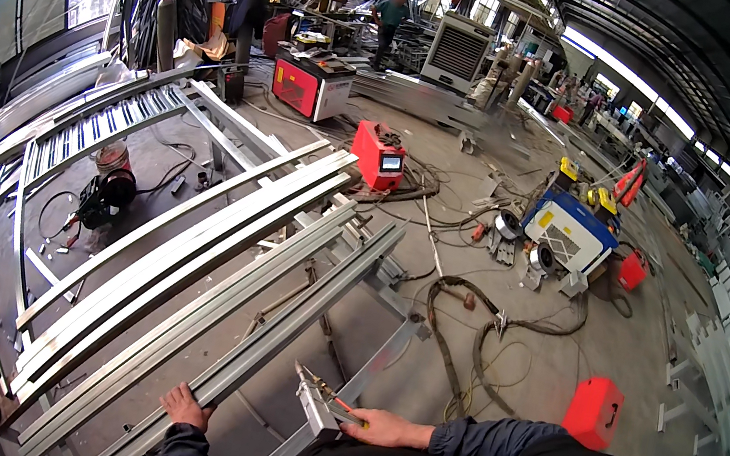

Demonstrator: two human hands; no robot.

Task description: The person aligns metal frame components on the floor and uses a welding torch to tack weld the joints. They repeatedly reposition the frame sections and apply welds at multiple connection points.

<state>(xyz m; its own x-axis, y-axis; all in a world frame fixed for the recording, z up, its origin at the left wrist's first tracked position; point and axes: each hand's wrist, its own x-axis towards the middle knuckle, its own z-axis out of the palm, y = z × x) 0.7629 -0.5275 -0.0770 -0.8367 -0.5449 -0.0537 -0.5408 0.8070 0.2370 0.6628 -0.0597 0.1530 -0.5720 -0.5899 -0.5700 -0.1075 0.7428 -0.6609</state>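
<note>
My left hand lies with its fingers apart on a long grey metal profile, at the near end of the workpieces. Right of it, my right hand has its fingers curled round the rear of a silver welding gun. The gun's thin brass-coloured tip points up and left, and a red-orange part shows near my fingers. Its grip is hidden by my hand. Under the gun runs a flat grey metal bar. Several long pale metal tubes lie side by side to the left.
A red machine with a small screen and a red-and-white machine stand ahead. Thick cables loop across the floor, near a blue-and-white machine. A red case sits right of me. A person stands far off.
</note>
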